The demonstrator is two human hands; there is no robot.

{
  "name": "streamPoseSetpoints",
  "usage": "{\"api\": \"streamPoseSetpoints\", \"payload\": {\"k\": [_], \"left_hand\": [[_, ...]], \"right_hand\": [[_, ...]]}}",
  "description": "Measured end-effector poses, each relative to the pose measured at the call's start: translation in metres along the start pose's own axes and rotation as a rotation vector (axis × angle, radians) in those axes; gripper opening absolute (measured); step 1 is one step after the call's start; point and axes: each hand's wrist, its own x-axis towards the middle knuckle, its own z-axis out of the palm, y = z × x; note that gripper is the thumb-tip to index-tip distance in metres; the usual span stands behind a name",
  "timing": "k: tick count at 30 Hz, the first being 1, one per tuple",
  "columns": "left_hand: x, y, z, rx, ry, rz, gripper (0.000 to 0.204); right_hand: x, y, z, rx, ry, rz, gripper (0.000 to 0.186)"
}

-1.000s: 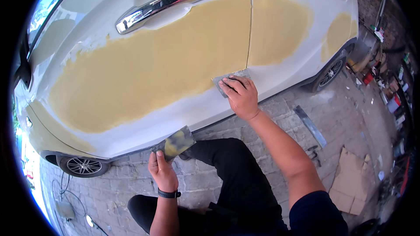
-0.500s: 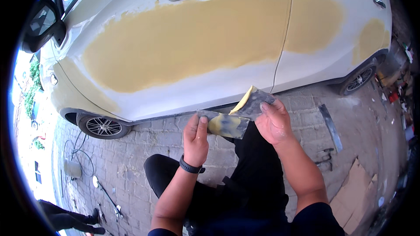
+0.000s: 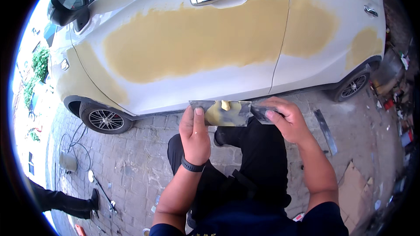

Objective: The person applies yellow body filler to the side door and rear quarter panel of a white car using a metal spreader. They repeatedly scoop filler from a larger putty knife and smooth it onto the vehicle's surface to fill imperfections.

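My left hand [image 3: 194, 142] is closed on a flat rectangular putty spreader [image 3: 211, 116], with the thumb on its face. Yellow putty is smeared over that blade, and a small lump of putty [image 3: 225, 105] sits near its top edge. In my right hand [image 3: 289, 120] is a second, dark grey putty spreader [image 3: 260, 112], pinched between thumb and fingers. Its edge meets or overlaps the right end of the left blade. Both are held above my knees, in front of a white car door [image 3: 175, 94] with a broad patch of yellow filler [image 3: 197, 39].
A long grey strip [image 3: 326, 133] and flattened cardboard [image 3: 353, 192] lie on the paving at right. A bucket [image 3: 68, 161], a cable and a long-handled tool [image 3: 103, 191] are at left, near another person's leg [image 3: 65, 202]. A side mirror [image 3: 70, 1] juts out.
My right spreader, which carried a strip of putty on its raised edge, has come down level with the left one. A putty lump now sits on the left blade. The view has shifted slightly.
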Motion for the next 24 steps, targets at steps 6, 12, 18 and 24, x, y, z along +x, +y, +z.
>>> {"api": "streamPoseSetpoints", "payload": {"k": [6,12,18,24], "left_hand": [[0.021,-0.028,0.052,-0.158,-0.120,0.106,0.022],[0.055,-0.090,0.090,0.347,-0.542,0.128,0.034],[0.118,-0.135,0.141,0.616,-1.056,-0.123,0.044],[0.103,-0.159,0.168,0.609,-1.189,-0.261,0.030]], "right_hand": [[0.007,0.020,-0.001,0.823,0.797,0.100,0.023],[-0.020,0.099,-0.007,0.891,0.973,0.286,0.022],[-0.022,0.142,-0.028,0.818,0.968,0.490,0.016],[-0.049,0.167,-0.083,1.096,1.041,0.552,0.023]]}}
